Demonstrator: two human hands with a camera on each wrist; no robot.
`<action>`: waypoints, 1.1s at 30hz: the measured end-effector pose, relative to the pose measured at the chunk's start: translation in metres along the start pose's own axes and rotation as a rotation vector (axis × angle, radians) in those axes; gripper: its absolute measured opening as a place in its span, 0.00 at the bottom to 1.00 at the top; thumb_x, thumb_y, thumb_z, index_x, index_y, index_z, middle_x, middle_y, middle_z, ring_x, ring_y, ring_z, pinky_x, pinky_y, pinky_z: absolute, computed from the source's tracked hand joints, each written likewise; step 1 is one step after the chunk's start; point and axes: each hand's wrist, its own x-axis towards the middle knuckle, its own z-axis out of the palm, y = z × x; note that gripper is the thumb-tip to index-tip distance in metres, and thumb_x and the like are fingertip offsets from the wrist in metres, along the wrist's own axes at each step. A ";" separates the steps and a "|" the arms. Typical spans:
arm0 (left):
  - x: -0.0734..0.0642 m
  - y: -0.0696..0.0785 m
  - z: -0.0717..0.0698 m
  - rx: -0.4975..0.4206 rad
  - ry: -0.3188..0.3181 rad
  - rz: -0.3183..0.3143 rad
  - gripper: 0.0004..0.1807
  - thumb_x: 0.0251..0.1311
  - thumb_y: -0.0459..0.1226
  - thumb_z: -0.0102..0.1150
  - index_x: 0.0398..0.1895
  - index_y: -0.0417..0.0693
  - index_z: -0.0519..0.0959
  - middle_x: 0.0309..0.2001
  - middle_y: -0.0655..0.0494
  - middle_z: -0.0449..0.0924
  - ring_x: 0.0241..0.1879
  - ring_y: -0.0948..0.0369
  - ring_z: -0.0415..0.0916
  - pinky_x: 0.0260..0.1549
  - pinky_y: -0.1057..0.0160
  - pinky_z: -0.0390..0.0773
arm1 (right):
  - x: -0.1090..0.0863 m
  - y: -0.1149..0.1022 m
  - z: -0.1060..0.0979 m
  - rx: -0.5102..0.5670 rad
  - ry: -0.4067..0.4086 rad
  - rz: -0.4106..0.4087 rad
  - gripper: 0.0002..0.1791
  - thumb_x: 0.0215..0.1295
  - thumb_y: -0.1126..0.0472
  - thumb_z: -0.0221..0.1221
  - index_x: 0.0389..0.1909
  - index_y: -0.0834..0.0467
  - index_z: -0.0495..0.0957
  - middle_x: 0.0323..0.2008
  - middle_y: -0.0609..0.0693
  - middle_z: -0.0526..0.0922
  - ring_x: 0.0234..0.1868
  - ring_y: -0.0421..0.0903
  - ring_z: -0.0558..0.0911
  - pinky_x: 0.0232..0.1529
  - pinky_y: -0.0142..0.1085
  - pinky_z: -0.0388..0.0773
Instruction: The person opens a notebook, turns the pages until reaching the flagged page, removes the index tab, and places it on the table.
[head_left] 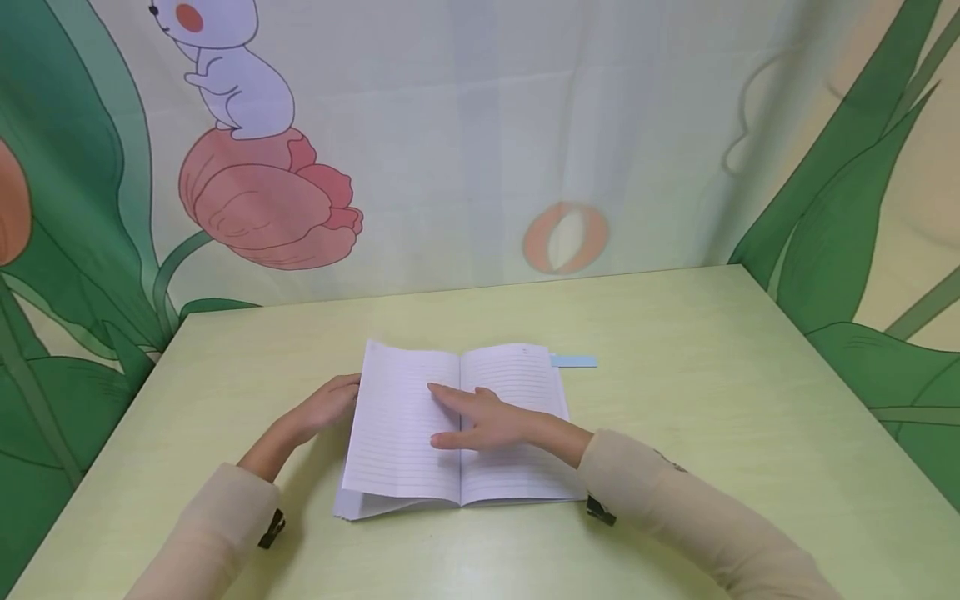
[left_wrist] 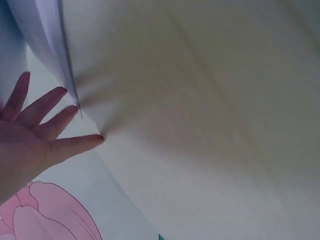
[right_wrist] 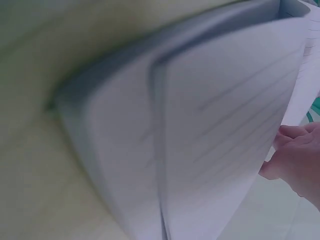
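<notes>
An open notebook (head_left: 393,425) with ruled white pages lies on the table, its left leaf lifted a little at the lower edge. At its left side is my left hand (head_left: 326,408), the fingertips partly hidden behind the page edge. In the left wrist view the fingers of that hand (left_wrist: 37,130) are spread and straight, tips against the notebook's edge and the tabletop. My right hand (head_left: 487,421) reaches across the centre fold, fingers extended over the left page. The right wrist view shows this hand (right_wrist: 297,155) beyond the raised curve of a ruled page (right_wrist: 225,120).
A light blue strip (head_left: 574,362) sticks out from the notebook's upper right edge. The notebook rests on a pale yellow-green table (head_left: 690,358). Behind the table hangs a curtain (head_left: 420,167) printed with flowers, leaves and a white animal.
</notes>
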 end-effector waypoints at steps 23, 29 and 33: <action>0.007 -0.001 0.011 0.385 0.203 -0.018 0.17 0.59 0.36 0.53 0.44 0.28 0.76 0.43 0.37 0.78 0.42 0.50 0.73 0.43 0.50 0.71 | -0.017 0.045 -0.028 -0.158 0.225 0.140 0.39 0.61 0.47 0.55 0.67 0.62 0.55 0.67 0.60 0.55 0.69 0.58 0.48 0.61 0.59 0.47; 0.007 -0.001 0.011 0.416 0.200 -0.036 0.17 0.56 0.36 0.57 0.44 0.28 0.75 0.41 0.39 0.78 0.36 0.53 0.72 0.38 0.54 0.72 | -0.022 0.070 -0.050 -0.108 0.295 0.254 0.38 0.62 0.48 0.54 0.66 0.65 0.55 0.66 0.62 0.56 0.68 0.61 0.48 0.58 0.64 0.47; 0.006 0.000 0.012 0.455 0.195 -0.067 0.25 0.52 0.37 0.62 0.48 0.26 0.69 0.42 0.38 0.75 0.39 0.51 0.71 0.40 0.52 0.71 | -0.024 0.081 -0.055 -0.036 0.300 0.241 0.35 0.65 0.52 0.52 0.67 0.66 0.53 0.64 0.62 0.61 0.67 0.62 0.50 0.58 0.64 0.48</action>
